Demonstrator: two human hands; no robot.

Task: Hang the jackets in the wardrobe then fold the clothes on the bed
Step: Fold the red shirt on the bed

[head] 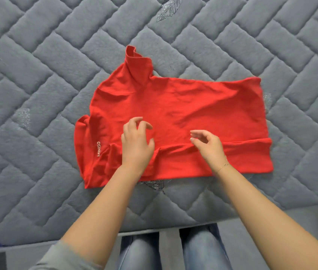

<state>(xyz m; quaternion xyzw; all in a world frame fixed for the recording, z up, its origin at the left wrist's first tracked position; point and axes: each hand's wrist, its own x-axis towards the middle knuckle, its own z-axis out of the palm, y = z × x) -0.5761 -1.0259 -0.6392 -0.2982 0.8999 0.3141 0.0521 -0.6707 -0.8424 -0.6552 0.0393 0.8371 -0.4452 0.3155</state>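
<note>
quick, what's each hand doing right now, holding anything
Left hand: open, fingers loosely curled above the red top, holding nothing.
Right hand: open, holding nothing.

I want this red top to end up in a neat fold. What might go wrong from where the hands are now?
1. The near fold of the red top is puckered between the left hand and right hand; folding on may set creases in.
2. Neither hand has a grip, fingers lifted, so the folded strip may spring open.
3. The collar sticks out and may end up lopsided.
</note>
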